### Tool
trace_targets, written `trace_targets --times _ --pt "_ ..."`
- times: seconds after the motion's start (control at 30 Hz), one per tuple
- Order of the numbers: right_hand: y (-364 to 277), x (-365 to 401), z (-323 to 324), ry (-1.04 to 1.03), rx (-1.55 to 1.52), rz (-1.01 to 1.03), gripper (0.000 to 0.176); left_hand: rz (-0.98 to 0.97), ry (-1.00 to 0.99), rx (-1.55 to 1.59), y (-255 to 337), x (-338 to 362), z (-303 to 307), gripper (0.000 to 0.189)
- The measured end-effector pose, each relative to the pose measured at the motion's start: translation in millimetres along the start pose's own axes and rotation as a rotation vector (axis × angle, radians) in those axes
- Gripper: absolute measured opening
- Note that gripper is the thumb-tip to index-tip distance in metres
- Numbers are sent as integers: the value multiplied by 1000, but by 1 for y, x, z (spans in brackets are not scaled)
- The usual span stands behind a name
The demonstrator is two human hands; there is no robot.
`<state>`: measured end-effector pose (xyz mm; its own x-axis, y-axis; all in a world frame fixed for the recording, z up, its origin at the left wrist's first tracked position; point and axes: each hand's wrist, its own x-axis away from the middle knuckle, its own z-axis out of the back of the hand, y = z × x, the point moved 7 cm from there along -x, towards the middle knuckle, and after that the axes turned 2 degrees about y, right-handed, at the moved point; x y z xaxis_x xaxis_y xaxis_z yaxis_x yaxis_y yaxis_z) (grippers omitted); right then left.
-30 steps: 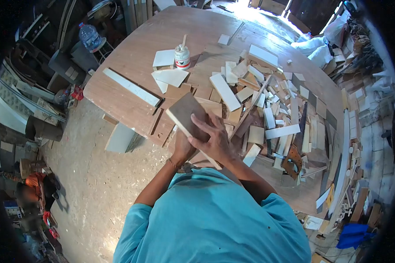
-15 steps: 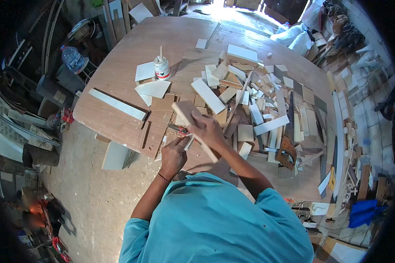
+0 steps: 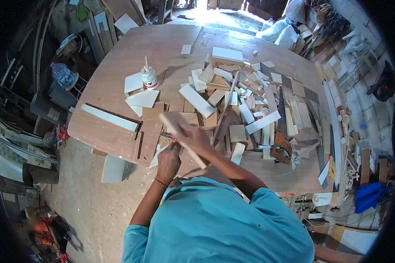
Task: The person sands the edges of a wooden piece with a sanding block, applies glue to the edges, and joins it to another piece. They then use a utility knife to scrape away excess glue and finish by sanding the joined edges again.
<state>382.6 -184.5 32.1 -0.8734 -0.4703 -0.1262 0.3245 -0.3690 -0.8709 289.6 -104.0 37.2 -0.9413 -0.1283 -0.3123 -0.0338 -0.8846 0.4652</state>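
My right hand (image 3: 195,139) is wrapped round a flat wooden board (image 3: 173,124), which slants across in front of me over the table's near edge. Just left of it, my left hand (image 3: 168,161) is closed on a small red and dark tool (image 3: 173,138), mostly covered by my fingers and the board; I cannot tell its kind. A pale strip (image 3: 157,157) juts out beside my left fingers. Beyond both hands lie flat wood offcuts (image 3: 197,101) and a narrow white-faced strip (image 3: 109,117).
A glue pot (image 3: 149,78) with a stick in it stands on the wooden table (image 3: 140,44). Heaped offcuts (image 3: 250,94) cover its right half, with a handsaw (image 3: 281,147) among them. A person (image 3: 44,230) is at the lower left. A water bottle (image 3: 63,76) stands left of the table.
The board in my right hand has moved slightly left and down and is blurred now. My left hand keeps its grip close by. The whole view has shifted a little.
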Motion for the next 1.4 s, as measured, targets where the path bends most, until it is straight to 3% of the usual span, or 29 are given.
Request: trace_targets --times 0.07,0.1,0.13,0.2,0.23,0.3,0.37,0.4,0.47,0.53,0.6,0.7,0.73,0.77,0.93,1.03,1.1,1.17,1.23,1.3,1.4 --pt "-38 26 -3 53 -20 230 53 2 -57 38 -11 6 -8 22" --pt "-37 24 -2 53 -22 229 53 -14 -95 63 -19 6 -12 22" --pt "-33 23 -2 52 -22 204 52 -106 3 -39 -14 6 -6 23" --pt "-22 14 6 67 -36 121 50 -89 34 -15 -4 6 -5 21" --pt "19 1 -6 -16 -71 -122 50 -78 57 15 10 1 4 20" --pt "27 -5 2 -38 -43 -170 49 -71 42 22 14 2 1 20" --pt "11 8 -10 -63 -57 -143 49 97 -178 -124 -8 1 -25 23" --pt "-25 24 -7 91 -38 184 51 107 -183 -125 -13 3 -26 23" --pt "-26 24 -5 -1 -65 98 55 -18 -117 -33 -10 4 -17 23" --pt "-17 8 0 -35 -68 81 54 -20 -15 -26 3 4 -7 18" --pt "15 2 -3 -81 -130 -232 53 -25 129 14 13 2 2 10" --pt "-2 26 -12 -42 -158 -78 54 158 42 -31 -30 6 -24 8" --pt "-14 34 -10 56 -149 80 53 155 17 13 -31 2 -17 7" --pt "-20 34 -7 55 -157 111 54 153 22 12 -30 -3 -16 7" --pt "9 -1 -16 -117 -57 -144 53 81 -11 -98 -6 11 -30 4" --pt "-2 20 -15 -65 -103 -50 52 115 -49 -24 -20 3 -29 9" --pt "-28 41 -7 47 -83 211 50 166 169 189 -27 -5 -7 10" --pt "-26 37 -8 44 -88 181 51 100 139 134 -29 -1 -14 10" --pt "-12 19 -11 6 -33 -13 52 144 -97 -81 -30 9 -45 9" --pt "-2 12 -12 51 -28 -46 52 99 -69 -99 -25 14 -54 10" --pt "-14 27 -14 52 61 117 52 113 27 44 -24 2 -27 11"
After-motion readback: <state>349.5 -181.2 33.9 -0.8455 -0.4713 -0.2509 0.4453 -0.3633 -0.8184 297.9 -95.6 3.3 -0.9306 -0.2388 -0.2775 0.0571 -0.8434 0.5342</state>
